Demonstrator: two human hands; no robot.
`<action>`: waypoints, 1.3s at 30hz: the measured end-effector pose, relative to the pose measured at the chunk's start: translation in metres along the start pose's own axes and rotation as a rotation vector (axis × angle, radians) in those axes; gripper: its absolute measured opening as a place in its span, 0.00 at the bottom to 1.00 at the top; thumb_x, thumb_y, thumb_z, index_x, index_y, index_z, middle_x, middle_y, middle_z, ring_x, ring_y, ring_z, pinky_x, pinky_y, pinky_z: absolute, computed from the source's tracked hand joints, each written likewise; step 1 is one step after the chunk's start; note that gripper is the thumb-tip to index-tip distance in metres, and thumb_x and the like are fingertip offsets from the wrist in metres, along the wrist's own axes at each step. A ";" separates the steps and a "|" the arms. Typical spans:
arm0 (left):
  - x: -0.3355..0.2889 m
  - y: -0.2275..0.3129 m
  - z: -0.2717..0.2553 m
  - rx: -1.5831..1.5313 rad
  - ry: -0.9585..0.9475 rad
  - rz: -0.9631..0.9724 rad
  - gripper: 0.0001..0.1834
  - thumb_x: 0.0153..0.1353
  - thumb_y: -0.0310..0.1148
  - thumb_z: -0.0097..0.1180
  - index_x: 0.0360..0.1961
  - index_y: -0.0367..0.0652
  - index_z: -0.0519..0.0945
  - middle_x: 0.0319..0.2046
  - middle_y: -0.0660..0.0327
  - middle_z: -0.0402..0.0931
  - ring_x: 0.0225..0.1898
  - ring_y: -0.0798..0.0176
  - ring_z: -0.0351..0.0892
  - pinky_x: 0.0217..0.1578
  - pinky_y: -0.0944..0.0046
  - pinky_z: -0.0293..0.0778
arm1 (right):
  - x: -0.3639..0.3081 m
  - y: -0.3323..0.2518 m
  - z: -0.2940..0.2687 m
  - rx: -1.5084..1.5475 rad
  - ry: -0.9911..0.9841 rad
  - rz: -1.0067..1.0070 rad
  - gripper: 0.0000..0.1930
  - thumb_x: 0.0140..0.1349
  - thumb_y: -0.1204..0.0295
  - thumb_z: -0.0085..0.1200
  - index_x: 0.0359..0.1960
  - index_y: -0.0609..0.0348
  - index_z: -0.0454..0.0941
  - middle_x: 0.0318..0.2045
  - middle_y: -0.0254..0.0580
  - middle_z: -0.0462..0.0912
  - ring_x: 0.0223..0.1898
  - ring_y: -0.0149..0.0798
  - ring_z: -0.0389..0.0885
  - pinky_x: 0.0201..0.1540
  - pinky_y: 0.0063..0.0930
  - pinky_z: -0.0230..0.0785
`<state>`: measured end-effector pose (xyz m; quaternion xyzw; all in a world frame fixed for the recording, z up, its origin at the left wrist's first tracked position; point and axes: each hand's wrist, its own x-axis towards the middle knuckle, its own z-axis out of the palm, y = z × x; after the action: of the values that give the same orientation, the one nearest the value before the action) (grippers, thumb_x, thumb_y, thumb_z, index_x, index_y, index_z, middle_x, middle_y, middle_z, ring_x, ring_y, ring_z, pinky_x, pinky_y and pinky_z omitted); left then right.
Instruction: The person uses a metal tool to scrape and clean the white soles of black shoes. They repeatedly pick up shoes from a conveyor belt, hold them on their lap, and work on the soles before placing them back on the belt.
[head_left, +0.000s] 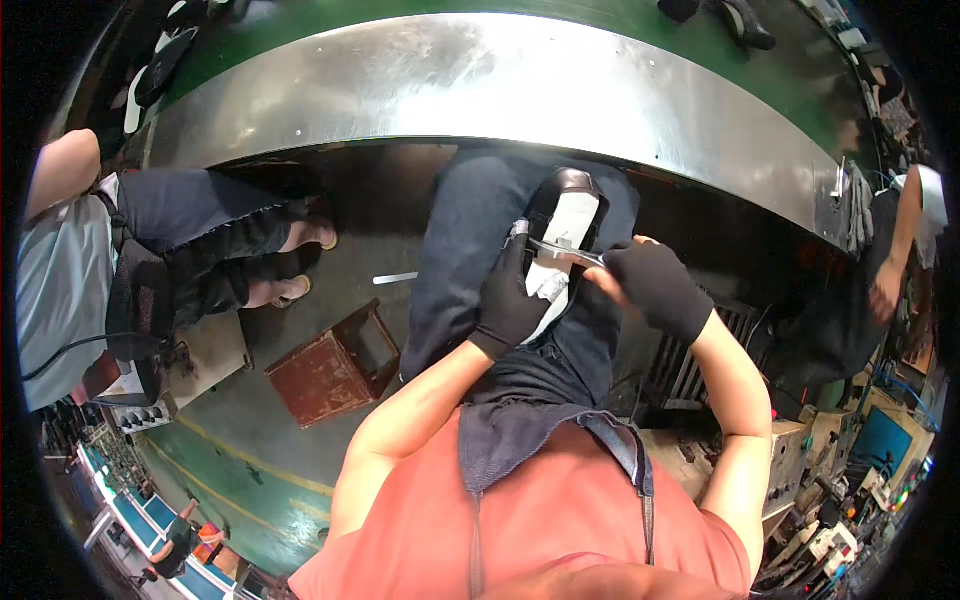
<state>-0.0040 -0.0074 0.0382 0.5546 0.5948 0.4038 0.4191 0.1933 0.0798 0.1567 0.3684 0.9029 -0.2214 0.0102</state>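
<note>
A: We're looking down at the lap (452, 235), and there's the black shoe (568, 228), resting along the thighs with its white face turned up to us!

B: Which way are we pointing?

A: Away from the body. The rounded, glossy end aims at the steel bench (480, 95), and the other end sits back toward the waist. We have the long axis running nearly straight out, the far end leaning a touch to the right.

B: And the hands?

A: The left hand (508, 300), in a black glove, is gripping the shoe along its left side, thumb up near the middle. The right hand (645, 280), gloved too with bare fingertips, is closed around a metal tool (586, 257)!

B: How does that tool lie?

A: Crosswise, we'd say, over the shoe's middle, cutting across that long axis. We can't tell whether its tip bites the material.

B: Round about us?

A: A reddish-brown stool (318, 375) on the floor to the left, a pale strip (395, 278) lying near it, and a co-worker (75, 280) beyond.
</note>
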 end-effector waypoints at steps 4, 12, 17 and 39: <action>0.012 0.002 -0.007 0.039 0.015 0.019 0.46 0.57 0.42 0.62 0.67 0.28 0.52 0.63 0.37 0.60 0.65 0.46 0.62 0.61 0.57 0.62 | 0.011 0.011 0.021 -0.114 -0.023 0.115 0.22 0.62 0.51 0.50 0.23 0.57 0.76 0.22 0.51 0.79 0.23 0.52 0.80 0.26 0.40 0.71; 0.055 0.003 -0.015 -0.592 -0.158 -0.425 0.28 0.70 0.42 0.42 0.64 0.33 0.61 0.60 0.43 0.66 0.62 0.50 0.66 0.60 0.58 0.62 | 0.005 0.033 0.016 0.931 -0.457 0.529 0.19 0.64 0.51 0.50 0.31 0.56 0.76 0.21 0.46 0.80 0.23 0.43 0.81 0.27 0.37 0.70; 0.054 0.012 -0.001 0.154 -0.001 -0.083 0.28 0.70 0.44 0.39 0.61 0.32 0.60 0.53 0.34 0.69 0.52 0.36 0.72 0.50 0.50 0.70 | 0.008 0.037 -0.031 0.430 -0.514 0.270 0.26 0.67 0.49 0.44 0.27 0.63 0.78 0.22 0.52 0.80 0.24 0.46 0.82 0.29 0.40 0.70; -0.044 -0.033 0.004 -0.111 0.020 -0.273 0.22 0.65 0.41 0.51 0.53 0.35 0.72 0.41 0.47 0.79 0.43 0.56 0.79 0.44 0.59 0.74 | -0.083 -0.037 0.074 0.774 -0.290 0.494 0.21 0.69 0.57 0.45 0.31 0.66 0.74 0.19 0.52 0.73 0.22 0.44 0.72 0.29 0.37 0.65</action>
<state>-0.0097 -0.0533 0.0078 0.4403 0.6457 0.3810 0.4940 0.2187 -0.0290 0.1193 0.5139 0.6287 -0.5814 0.0506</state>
